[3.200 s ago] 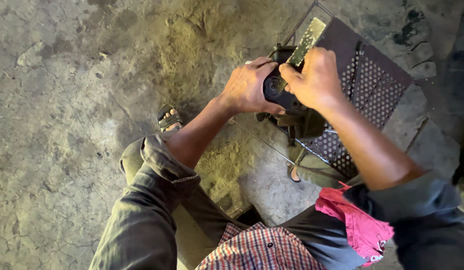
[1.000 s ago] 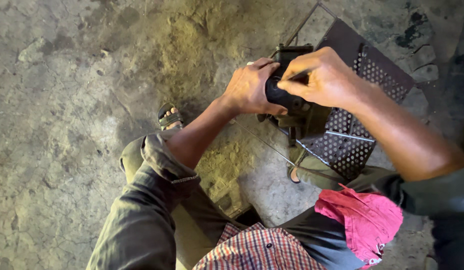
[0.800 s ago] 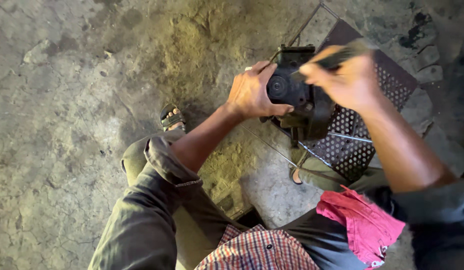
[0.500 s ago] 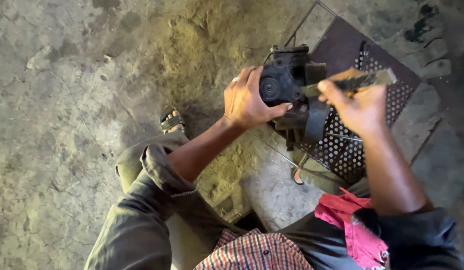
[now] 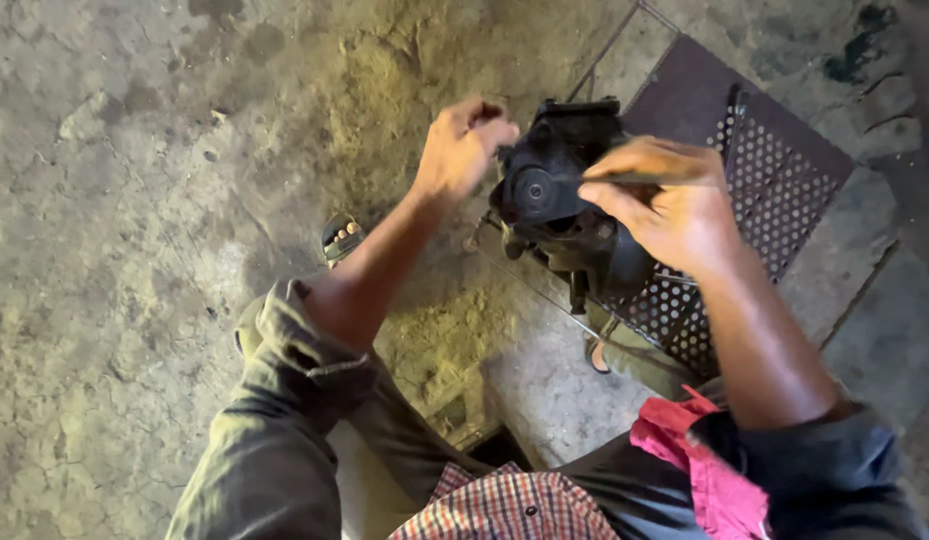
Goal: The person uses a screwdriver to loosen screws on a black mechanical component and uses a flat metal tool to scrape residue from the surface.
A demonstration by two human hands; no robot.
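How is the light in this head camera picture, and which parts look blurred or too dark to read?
Head view: soft daylight, no glare; the concrete floor is evenly lit. The black machine part is so dark that its details merge. The left hand is slightly motion-blurred; the right hand and the perforated metal grate are sharper.

The person wears an olive-grey shirt; the left sleeve [image 5: 285, 400] is rolled above the elbow into a thick, creased cuff. The right sleeve [image 5: 815, 470] is darker, bunched near the elbow. A pink cloth [image 5: 700, 470] lies at the right side, beside a red, white and dark checked cloth [image 5: 510, 505]. A sandal [image 5: 342, 238] with dark straps covers one foot. Both forearms are bare.
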